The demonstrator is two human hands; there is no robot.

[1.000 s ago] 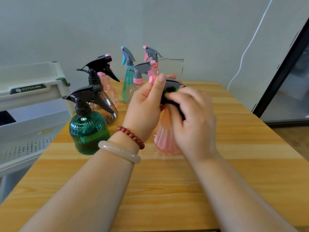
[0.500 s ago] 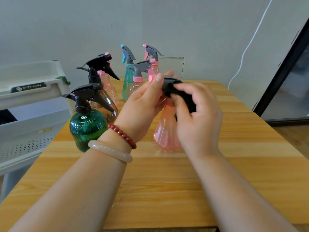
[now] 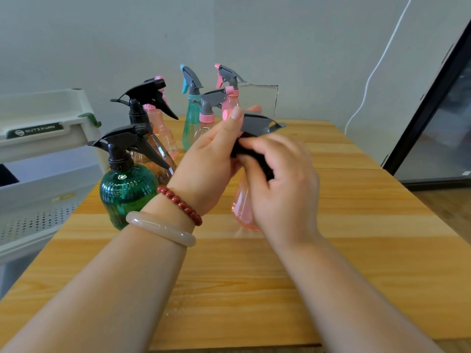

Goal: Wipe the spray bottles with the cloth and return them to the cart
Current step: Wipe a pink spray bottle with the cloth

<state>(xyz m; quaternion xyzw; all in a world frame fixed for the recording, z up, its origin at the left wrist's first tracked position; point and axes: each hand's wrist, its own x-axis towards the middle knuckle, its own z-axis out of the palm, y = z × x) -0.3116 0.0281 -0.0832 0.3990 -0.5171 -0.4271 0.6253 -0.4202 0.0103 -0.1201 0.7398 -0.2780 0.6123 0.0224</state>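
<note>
Now our right hand (image 3: 283, 182), pinching cloth (image 3: 254, 159), has slid from head to neck; left hand (image 3: 206, 161) grips bottle (image 3: 242, 207) centre frame; wiping unfinished.

Cart (image 3: 46, 138) at left frame edge, beside counter (image 3: 356, 250). Held bottle (image 3: 242, 210) centre frame, between left hand (image 3: 206, 164) and right hand (image 3: 283, 184); cloth (image 3: 254, 159) in right hand. Other bottles (image 3: 127, 189) clustered left and behind. Glass pane (image 3: 257, 100) at counter's far edge.
</note>
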